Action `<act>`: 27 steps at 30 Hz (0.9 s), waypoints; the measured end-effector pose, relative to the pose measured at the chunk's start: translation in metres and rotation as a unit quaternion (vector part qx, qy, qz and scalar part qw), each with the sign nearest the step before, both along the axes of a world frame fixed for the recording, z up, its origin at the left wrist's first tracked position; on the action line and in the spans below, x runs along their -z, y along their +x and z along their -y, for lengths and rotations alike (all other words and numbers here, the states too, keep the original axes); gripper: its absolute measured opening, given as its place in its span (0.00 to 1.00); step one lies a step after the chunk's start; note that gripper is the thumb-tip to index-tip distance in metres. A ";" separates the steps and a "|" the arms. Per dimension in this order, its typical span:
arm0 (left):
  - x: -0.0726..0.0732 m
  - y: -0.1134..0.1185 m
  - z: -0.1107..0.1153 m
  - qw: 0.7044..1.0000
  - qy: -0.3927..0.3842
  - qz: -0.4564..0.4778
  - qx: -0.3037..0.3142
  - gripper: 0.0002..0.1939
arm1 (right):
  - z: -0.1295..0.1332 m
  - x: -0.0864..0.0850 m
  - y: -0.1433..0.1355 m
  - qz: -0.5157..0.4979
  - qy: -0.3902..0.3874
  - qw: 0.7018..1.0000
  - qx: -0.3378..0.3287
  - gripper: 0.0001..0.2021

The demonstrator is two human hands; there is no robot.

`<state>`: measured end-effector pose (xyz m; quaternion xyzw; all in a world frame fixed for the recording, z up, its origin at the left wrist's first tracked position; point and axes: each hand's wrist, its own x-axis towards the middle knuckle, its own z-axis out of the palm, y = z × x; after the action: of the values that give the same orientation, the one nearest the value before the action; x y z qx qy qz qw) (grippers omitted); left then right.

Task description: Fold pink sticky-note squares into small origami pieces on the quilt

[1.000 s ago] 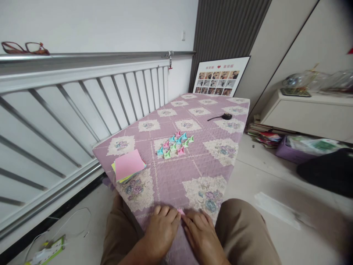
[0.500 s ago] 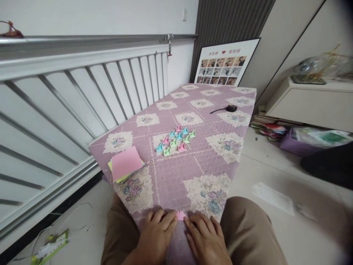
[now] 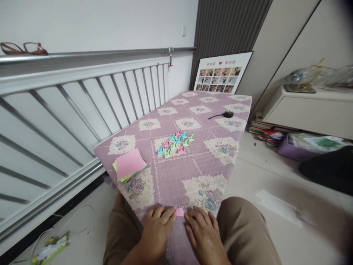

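Note:
A small piece of folded pink paper (image 3: 180, 212) lies at the near end of the table, its upper edge showing little points. From the left side, my left hand (image 3: 158, 230) presses its fingertips on the paper. My right hand (image 3: 203, 228) does the same at the right corner, fingers bent and close together. The fingers hide both ends of the paper. Farther up the table stand several small folded paper pieces (image 3: 179, 139) in pink, blue and green, set in rows. A stack of coloured paper sheets (image 3: 131, 163), pink on top, lies to the left.
A purple flowered cloth (image 3: 171, 184) covers the table. A black round object with a strap (image 3: 228, 114) lies toward the far right. A white radiator (image 3: 110, 99) runs along the left, glasses (image 3: 24, 48) on the pipe above. A power strip (image 3: 52, 250) lies on the floor.
The camera view has tilted slightly up, so the glasses now show more fully. Both hands remain at the pink paper, with hardly any movement of the fingers.

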<state>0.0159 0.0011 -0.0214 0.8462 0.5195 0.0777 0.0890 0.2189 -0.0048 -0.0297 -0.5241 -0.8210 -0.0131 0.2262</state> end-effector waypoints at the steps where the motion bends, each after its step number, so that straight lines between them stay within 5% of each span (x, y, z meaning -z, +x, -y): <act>1: -0.001 0.001 -0.001 1.000 -0.005 0.007 -0.005 0.20 | -0.001 -0.002 -0.001 -0.014 -0.010 1.000 0.003 0.14; 11: -0.007 0.011 0.005 0.984 -0.022 0.156 -0.081 0.25 | -0.019 -0.015 -0.015 -0.132 -0.085 0.986 0.058 0.06; 16: -0.004 0.016 -0.002 0.958 -0.015 0.246 -0.148 0.13 | -0.016 -0.013 -0.014 -0.126 -0.075 0.988 0.046 0.04; 27: -0.011 0.026 -0.011 0.976 -0.016 0.173 -0.134 0.04 | -0.023 -0.015 -0.013 -0.097 -0.114 0.989 0.000 0.03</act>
<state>0.0416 0.0122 -0.0101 0.7411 0.6061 0.2261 0.1796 0.2063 0.0181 -0.0149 -0.5454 -0.7912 0.1309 0.2436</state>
